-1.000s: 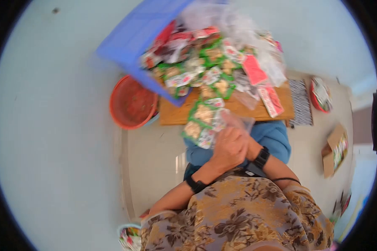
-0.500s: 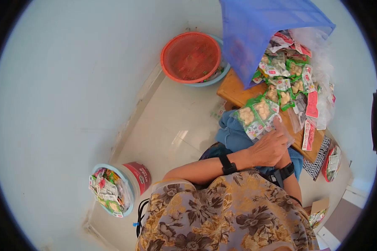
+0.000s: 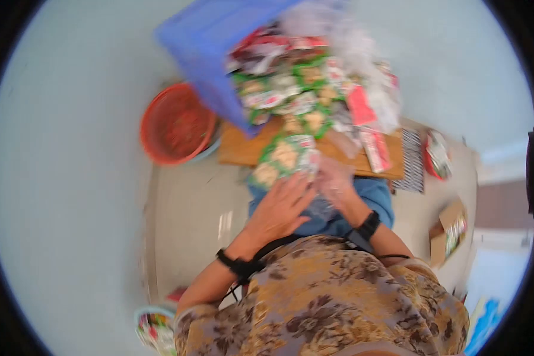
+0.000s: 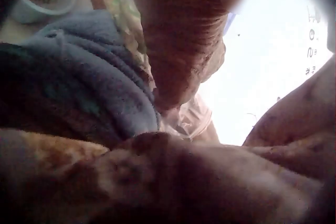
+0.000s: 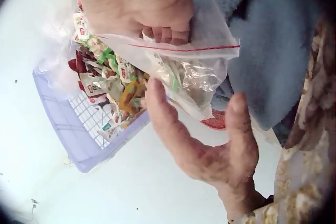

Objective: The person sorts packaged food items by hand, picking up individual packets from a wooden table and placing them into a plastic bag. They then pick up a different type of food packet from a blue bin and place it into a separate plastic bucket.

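Note:
My right hand grips a clear zip bag with a red line along its mouth, the fingers curled over the plastic in the right wrist view. Small packets show through the bag. Left of it, my left hand has its fingers spread, fingertips right at the green-edged snack packs, which hold pale lumpy pieces. In the right wrist view the left thumb and fingers stand apart below the bag. The left wrist view is dark and shows mostly the left hand.
A tipped blue basket spills a pile of snack packets onto a wooden bench. A red basin stands on the left. On the right floor are a cardboard box and a small red basket. A blue cloth covers the lap.
The left hand was over the right hand; now it has moved left and its fingers have spread. The head view swung left and came back.

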`<state>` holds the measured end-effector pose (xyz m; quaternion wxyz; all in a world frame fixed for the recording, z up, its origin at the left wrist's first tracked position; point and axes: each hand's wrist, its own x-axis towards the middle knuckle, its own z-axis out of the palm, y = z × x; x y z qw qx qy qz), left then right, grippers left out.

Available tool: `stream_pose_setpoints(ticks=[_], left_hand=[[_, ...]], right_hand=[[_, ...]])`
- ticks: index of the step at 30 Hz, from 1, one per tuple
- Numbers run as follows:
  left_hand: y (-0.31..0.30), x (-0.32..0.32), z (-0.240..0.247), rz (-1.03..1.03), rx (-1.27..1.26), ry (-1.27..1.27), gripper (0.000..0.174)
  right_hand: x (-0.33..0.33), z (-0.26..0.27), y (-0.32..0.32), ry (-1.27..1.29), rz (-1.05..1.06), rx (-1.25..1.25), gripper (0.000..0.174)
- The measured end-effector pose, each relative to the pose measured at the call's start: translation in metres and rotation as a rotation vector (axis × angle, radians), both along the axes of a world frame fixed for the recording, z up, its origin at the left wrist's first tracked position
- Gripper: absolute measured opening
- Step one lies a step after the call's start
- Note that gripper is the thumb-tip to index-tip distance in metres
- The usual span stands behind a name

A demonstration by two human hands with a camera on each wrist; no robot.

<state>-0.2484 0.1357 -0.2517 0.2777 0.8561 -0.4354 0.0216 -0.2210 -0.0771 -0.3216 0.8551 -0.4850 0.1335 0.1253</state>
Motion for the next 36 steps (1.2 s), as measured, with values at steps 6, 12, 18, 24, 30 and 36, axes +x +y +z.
stream_pose_setpoints(ticks=[6,12,18,24,30,36], left_hand=[[-0.013,-0.006,-0.015,-0.039,0.183,-0.130,0.067],[-0.034,-0.010,-0.028,0.038,0.175,-0.287,0.051],[-0.038,-0.006,-0.029,0.023,0.202,-0.338,0.049],[-0.038,-0.007,-0.032,0.015,0.169,-0.322,0.047],[-0.031,-0.006,-0.021,-0.011,0.091,-0.264,0.044],[-0.009,0.011,0.028,0.044,-0.042,-0.196,0.037]], right_hand=[[-0.032,0.032,-0.018,0.078,-0.093,-0.023,0.033],[-0.037,0.038,-0.057,0.049,-0.126,-0.585,0.019],[-0.030,0.023,-0.082,-0.512,-0.256,-1.355,0.031],[-0.029,0.033,-0.080,-0.826,-0.059,-1.592,0.046],[-0.020,0.032,-0.083,-0.950,-0.026,-1.642,0.031],[-0.002,0.069,-0.071,-1.073,-0.124,-1.409,0.026]])
